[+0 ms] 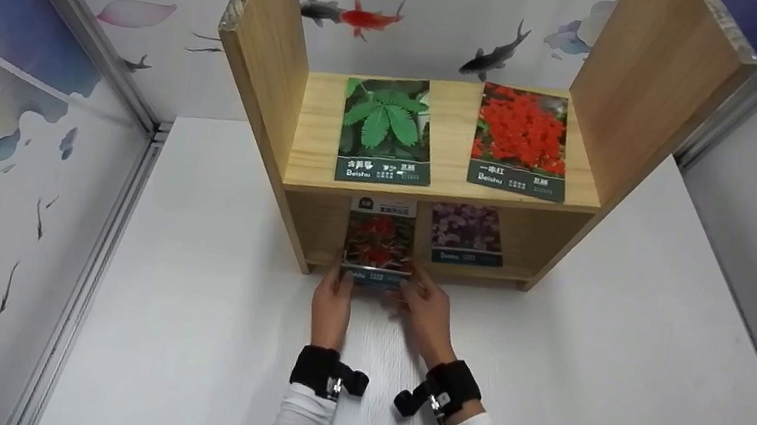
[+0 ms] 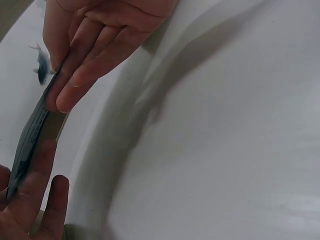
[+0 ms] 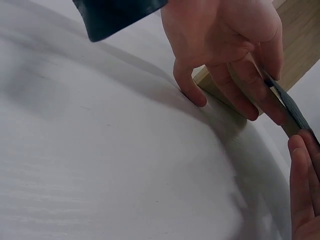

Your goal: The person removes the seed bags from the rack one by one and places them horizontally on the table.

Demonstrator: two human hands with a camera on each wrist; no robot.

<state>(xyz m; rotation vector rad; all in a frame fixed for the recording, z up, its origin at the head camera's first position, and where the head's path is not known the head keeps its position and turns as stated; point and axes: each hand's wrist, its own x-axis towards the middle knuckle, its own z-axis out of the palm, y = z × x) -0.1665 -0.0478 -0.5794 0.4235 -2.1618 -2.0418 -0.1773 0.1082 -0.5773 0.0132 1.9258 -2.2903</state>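
A seed packet (image 1: 380,239) with red flowers, a pale top and a dark blue-green lower band is at the front of the lower shelf. My left hand (image 1: 332,303) pinches its lower left corner, thumb on one face and fingers on the other. At the lower right corner, my right hand (image 1: 430,321) pinches the same packet. The left wrist view catches the packet (image 2: 31,135) nearly edge-on between both hands. From the right wrist, the packet (image 3: 294,107) is a thin strip, and the right hand's outer fingers spread away from it.
A two-level wooden shelf (image 1: 441,196) stands on a white table (image 1: 202,336). Its upper board carries a green-leaf packet (image 1: 388,131) and a red-flower packet (image 1: 523,140). On the lower level, a purple-flower packet (image 1: 467,233) lies right of the held one. Walls with painted fish surround the table.
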